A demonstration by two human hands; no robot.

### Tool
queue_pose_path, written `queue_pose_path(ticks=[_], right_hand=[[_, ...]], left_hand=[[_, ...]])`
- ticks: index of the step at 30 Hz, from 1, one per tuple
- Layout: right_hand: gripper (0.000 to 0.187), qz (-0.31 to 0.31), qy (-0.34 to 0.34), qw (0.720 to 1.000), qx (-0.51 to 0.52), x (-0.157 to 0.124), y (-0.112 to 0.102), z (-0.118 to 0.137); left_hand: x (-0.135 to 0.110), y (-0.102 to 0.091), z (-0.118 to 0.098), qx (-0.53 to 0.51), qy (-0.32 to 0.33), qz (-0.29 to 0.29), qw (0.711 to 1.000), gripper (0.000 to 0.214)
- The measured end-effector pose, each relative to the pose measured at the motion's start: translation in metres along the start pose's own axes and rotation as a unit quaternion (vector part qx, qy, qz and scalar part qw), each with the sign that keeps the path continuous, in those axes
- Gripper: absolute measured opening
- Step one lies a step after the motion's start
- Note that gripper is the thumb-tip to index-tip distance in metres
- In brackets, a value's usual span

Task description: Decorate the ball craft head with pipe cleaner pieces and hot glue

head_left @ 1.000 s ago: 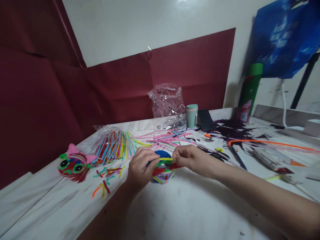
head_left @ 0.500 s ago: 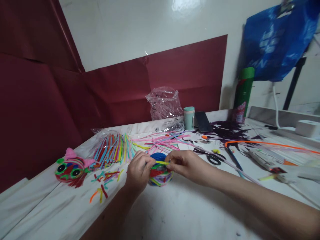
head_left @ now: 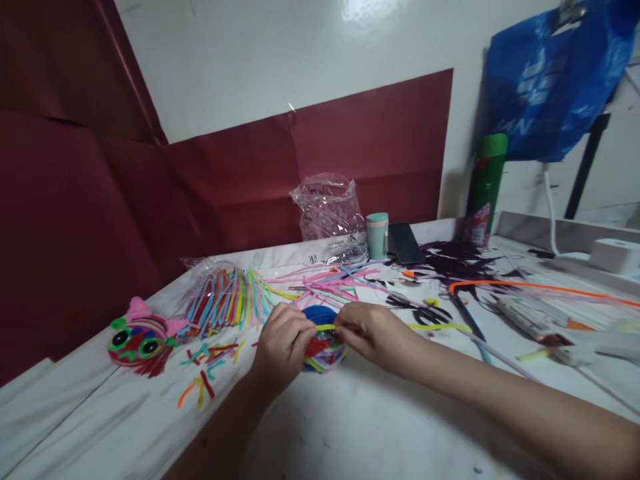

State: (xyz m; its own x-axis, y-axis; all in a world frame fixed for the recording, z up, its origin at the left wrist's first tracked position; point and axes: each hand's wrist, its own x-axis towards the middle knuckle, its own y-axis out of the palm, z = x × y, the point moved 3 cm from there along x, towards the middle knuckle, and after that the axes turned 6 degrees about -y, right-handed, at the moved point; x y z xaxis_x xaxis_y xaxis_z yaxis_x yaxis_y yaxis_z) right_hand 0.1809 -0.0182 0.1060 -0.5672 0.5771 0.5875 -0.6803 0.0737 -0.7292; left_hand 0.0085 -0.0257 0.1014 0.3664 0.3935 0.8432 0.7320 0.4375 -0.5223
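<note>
In front of me on the table sits a round piece (head_left: 320, 315) wound with pipe cleaners, blue on top and striped red, purple and yellow-green below. Across its upper front runs a yellow pipe cleaner (head_left: 326, 327). My left hand (head_left: 284, 341) is closed on one part of it, against the round piece's left side. On the opposite side, the fingers of my right hand (head_left: 373, 333) pinch the same strip. A yellow length (head_left: 440, 327) shows beyond my right forearm; I cannot tell whether it is the same strip. Both sets of fingertips are partly hidden.
A finished-looking pipe-cleaner fish (head_left: 137, 340) lies at left, near cut bits (head_left: 203, 387). Bundled pipe cleaners (head_left: 220, 300) and loose pink ones (head_left: 330, 287) lie behind. Black scissors (head_left: 430, 317), a glue gun (head_left: 540, 327), a cup (head_left: 377, 237) and a phone (head_left: 405, 243) are farther right.
My hands have come down closer to the round piece, and the yellow strip now lies against it. A yellow length has come into sight beyond my right forearm.
</note>
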Motion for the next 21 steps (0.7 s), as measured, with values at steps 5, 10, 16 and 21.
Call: queue_pose_path(ticks=[5, 10, 16, 21], right_hand=[[0.017, -0.002, -0.018, 1.000, 0.005, -0.001, 0.004, -0.002], [0.018, 0.008, -0.044, 0.999, 0.001, -0.001, 0.007, 0.000], [0.023, -0.087, 0.099, 0.967, 0.218, 0.003, -0.036, -0.002], [0.028, -0.199, 0.129, 0.864, 0.444, 0.003, -0.076, -0.002]], left_hand=[[-0.001, 0.002, 0.000, 0.010, 0.009, 0.028, 1.000, 0.015], [-0.003, 0.004, -0.001, -0.028, -0.007, 0.034, 0.999, 0.013], [-0.006, -0.007, 0.014, -0.084, -0.217, -0.100, 0.967, 0.022], [-0.011, -0.007, 0.013, -0.201, -0.335, -0.128, 0.912, 0.026]])
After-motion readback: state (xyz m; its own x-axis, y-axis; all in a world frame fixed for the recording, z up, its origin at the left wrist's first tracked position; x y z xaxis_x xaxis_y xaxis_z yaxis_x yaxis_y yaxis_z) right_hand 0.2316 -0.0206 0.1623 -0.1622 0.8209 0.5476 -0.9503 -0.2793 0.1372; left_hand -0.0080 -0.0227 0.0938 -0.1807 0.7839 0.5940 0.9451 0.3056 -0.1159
